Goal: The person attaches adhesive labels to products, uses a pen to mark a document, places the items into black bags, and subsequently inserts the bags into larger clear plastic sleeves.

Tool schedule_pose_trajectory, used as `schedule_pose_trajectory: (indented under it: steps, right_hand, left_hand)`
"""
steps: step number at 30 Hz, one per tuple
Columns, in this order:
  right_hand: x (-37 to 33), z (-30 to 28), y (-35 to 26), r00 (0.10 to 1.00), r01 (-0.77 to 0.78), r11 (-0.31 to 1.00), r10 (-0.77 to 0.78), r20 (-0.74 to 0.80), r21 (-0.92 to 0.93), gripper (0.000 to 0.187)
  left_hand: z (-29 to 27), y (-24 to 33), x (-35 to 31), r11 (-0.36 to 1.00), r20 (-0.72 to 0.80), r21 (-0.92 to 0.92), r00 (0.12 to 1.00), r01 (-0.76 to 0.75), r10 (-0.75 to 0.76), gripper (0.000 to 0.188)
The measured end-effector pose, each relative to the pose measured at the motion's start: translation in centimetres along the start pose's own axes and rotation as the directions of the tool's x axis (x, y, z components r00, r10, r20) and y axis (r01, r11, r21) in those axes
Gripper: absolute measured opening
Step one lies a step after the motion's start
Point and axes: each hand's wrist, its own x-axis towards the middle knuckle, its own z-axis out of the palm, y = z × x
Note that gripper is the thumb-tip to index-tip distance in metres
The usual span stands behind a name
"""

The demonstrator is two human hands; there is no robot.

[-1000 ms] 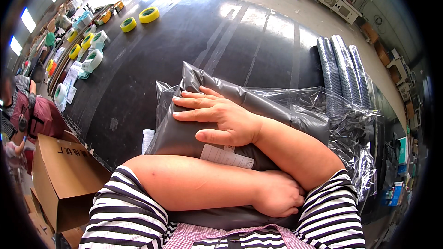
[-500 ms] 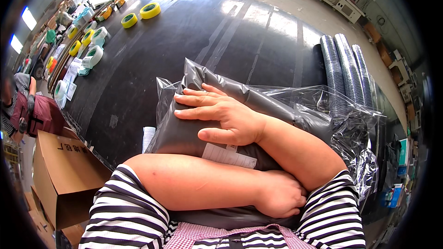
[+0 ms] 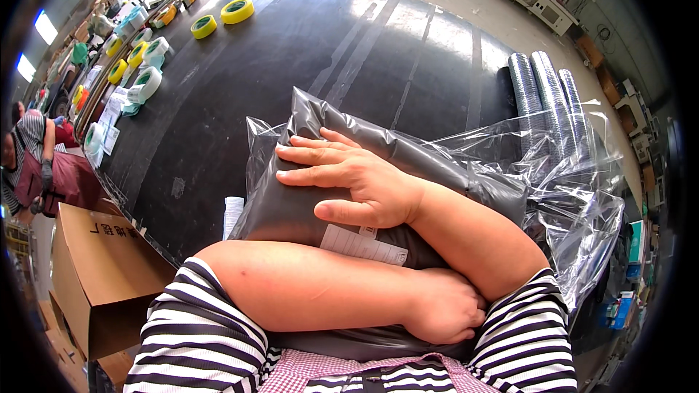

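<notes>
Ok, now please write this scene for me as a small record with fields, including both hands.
Right hand: spread, laid on top of the grey package
Left hand: curled, near the right forearm; what its fingers hold, if anything, is hidden
Grey package: glossy, wrinkled plastic, beneath the crossed arms
White label: on the package, partly below the right hand
Clear film: loose and crumpled, mostly to the right
Black table: two yellow tape rolls far left, three silvery rolls at right
Carton: brown, at left

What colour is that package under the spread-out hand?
The package is dark grey with a slight sheen; it shows best in the head view.
</notes>
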Motion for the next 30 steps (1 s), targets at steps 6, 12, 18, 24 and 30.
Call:
schedule_pose_trajectory:
  steps: [6,12,18,24,30]
  right_hand:
    - [0.01,-0.02,0.18,0.999,-0.011,1.000,0.011,0.034,0.016,0.057]
    - [-0.02,0.04,0.24,1.000,0.007,1.000,-0.007,0.000,0.008,0.054]
    - [-0.05,-0.01,0.40,1.000,-0.008,1.000,0.007,0.030,0.019,0.056]
    - [-0.04,0.01,0.35,1.000,-0.006,1.000,0.006,0.030,0.023,0.056]
    - [0.04,0.05,0.53,1.000,-0.009,1.000,0.008,0.029,0.023,0.056]
  left_hand:
    - [0.22,-0.15,0.08,1.000,-0.004,0.002,1.000,0.008,-0.008,0.030]
    - [0.32,-0.33,0.06,1.000,-0.011,0.001,1.000,0.000,0.000,0.030]
    - [0.30,-0.37,0.04,1.000,-0.010,0.007,1.000,-0.005,0.005,0.031]
    - [0.91,-0.78,0.00,1.000,-0.051,0.008,0.998,-0.026,0.027,0.031]
    - [0.70,-0.72,-0.12,1.000,-0.046,0.007,0.999,-0.029,0.029,0.030]
